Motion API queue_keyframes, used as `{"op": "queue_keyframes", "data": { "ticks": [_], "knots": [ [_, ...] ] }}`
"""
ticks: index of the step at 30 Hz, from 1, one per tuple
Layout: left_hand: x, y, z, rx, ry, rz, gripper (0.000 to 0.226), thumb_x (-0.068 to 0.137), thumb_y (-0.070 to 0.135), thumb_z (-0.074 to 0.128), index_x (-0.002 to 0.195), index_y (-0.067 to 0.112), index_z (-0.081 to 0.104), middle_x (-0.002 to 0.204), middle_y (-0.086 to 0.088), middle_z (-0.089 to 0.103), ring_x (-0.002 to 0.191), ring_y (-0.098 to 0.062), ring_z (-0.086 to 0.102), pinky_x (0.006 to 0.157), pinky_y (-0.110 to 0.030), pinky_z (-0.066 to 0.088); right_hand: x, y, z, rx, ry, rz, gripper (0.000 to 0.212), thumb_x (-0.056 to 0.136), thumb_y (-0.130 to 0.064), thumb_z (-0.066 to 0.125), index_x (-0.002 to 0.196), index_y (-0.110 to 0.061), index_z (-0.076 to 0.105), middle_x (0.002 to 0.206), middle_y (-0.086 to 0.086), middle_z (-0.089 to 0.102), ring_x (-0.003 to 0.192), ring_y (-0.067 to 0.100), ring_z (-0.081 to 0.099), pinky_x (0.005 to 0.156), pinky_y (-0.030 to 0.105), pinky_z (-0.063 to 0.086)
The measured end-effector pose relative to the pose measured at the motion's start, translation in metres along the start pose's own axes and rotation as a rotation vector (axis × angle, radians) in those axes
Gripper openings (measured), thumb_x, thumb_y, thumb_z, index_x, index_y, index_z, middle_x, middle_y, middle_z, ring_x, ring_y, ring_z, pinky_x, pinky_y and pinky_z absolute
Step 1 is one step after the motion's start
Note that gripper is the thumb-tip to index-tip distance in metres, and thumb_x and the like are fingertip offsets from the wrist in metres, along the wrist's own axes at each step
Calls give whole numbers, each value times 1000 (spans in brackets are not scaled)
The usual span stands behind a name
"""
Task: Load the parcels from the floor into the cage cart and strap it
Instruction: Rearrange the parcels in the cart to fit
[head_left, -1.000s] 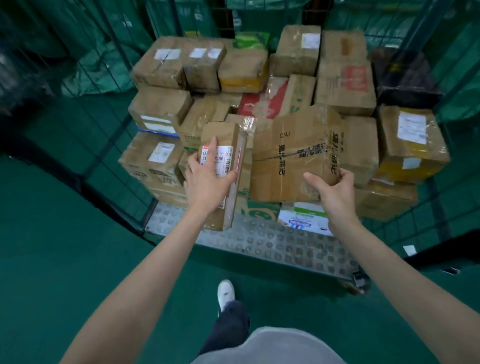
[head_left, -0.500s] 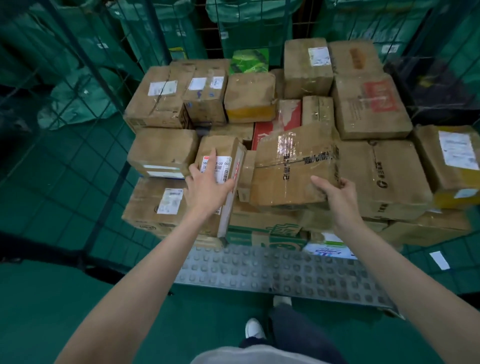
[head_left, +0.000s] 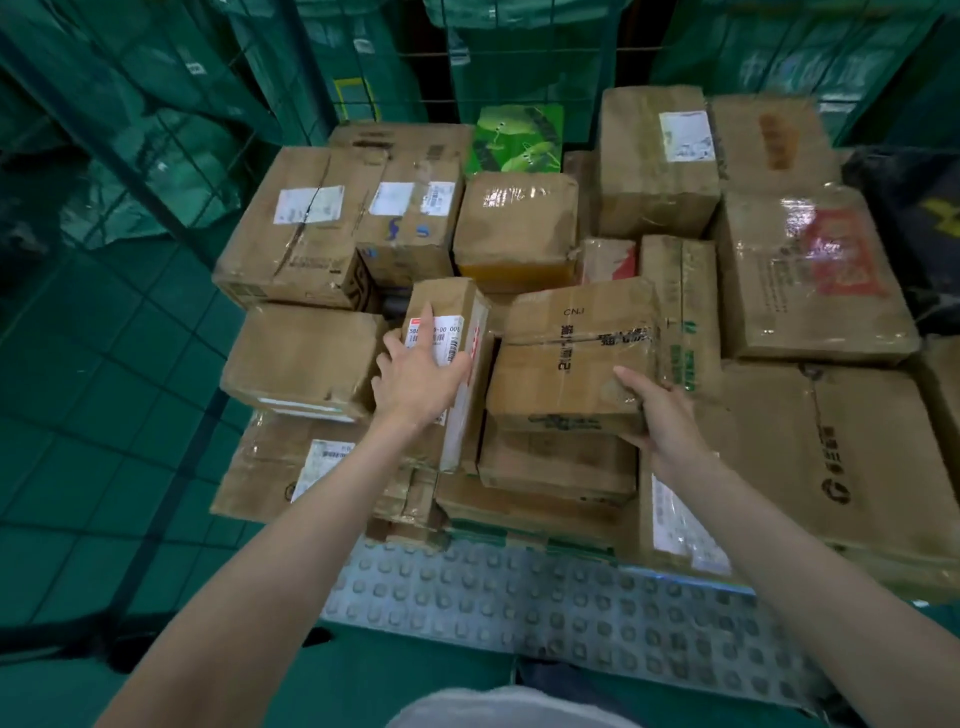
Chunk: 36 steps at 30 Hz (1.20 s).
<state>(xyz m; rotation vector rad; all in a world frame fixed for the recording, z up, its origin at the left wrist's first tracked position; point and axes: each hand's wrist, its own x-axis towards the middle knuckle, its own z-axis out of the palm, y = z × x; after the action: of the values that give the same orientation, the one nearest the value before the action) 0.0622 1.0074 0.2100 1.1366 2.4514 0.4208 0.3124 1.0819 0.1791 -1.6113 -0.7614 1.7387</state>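
Placing two parcels on the cage cart (head_left: 519, 597) stack: left hand (head_left: 415, 382) grips the narrow labelled box (head_left: 457, 332), right hand (head_left: 665, 421) grips the taped carton (head_left: 571, 358); seat each flat, flush against neighbours, before letting go

parcels (head_left: 566, 358): brown cardboard, creased, glossy clear tape
labels (head_left: 435, 338): white paper, matt
cart floor (head_left: 519, 597): grey studded metal, dull
cage wall (head_left: 171, 171): green wire mesh, probably painted metal
green box (head_left: 517, 137): glossy print

Green tiled floor (head_left: 93, 395) all round — green sacks (head_left: 171, 104) heaped behind wire mesh, dimly lit.
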Motion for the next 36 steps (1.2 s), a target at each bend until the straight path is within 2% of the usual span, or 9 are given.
{"op": "queue_keyframes", "data": {
  "ticks": [9,12,15,19,25,27,30,32,36],
  "knots": [
    [61,19,21,50,-24,0,81,89,65,48,155,39,9,152,-15,22,132,-44,34,108,-54,35,42,-9,12,-58,-92,31,53,87,-36,72,132,-18,52,119,1,69,110,20,65,102,47,49],
    [70,25,27,70,-21,-9,78,90,64,48,154,39,11,150,-16,22,130,-44,34,108,-54,33,46,-4,15,-258,-136,-75,72,87,-53,66,146,-20,42,131,0,62,120,20,59,109,48,43],
    [73,28,33,100,9,-15,78,90,64,48,154,40,11,148,-16,24,128,-43,36,107,-55,33,56,-3,10,-497,-125,-194,108,67,-83,54,153,-21,31,141,-1,54,128,21,52,111,49,41],
    [73,31,37,138,20,-33,77,92,62,46,155,40,7,150,-16,22,129,-41,34,107,-52,32,61,-4,7,-614,-134,-250,123,60,-93,46,154,-16,27,140,0,56,129,23,53,109,48,43],
    [72,33,38,158,-26,-38,78,93,60,48,155,39,6,153,-17,18,132,-43,31,108,-51,29,55,-7,9,-767,-28,-346,67,94,-43,60,148,-7,42,115,4,70,106,19,64,95,38,53],
    [73,33,37,173,-46,-32,80,92,61,48,155,38,4,153,-18,16,133,-44,30,109,-52,29,56,-9,8,-810,9,-388,63,92,-43,63,142,-7,51,106,4,72,98,19,65,89,36,55],
    [75,36,35,185,-106,-29,84,91,65,48,155,37,3,154,-19,13,135,-45,27,110,-53,29,62,-6,4,-876,59,-399,66,82,-57,62,130,-12,62,107,5,72,109,30,61,91,48,54],
    [76,37,31,144,-162,-19,83,92,65,47,156,37,3,157,-18,9,138,-45,23,112,-55,28,63,-6,3,-879,76,-408,59,85,-49,67,131,-12,62,112,5,71,115,33,58,95,50,52],
    [62,27,19,51,-155,39,67,100,51,41,157,29,14,163,-14,4,149,-35,9,120,-51,13,48,-11,7,-750,73,-372,56,92,-16,66,145,-9,47,120,3,64,112,22,61,97,25,44]
  ]
}}
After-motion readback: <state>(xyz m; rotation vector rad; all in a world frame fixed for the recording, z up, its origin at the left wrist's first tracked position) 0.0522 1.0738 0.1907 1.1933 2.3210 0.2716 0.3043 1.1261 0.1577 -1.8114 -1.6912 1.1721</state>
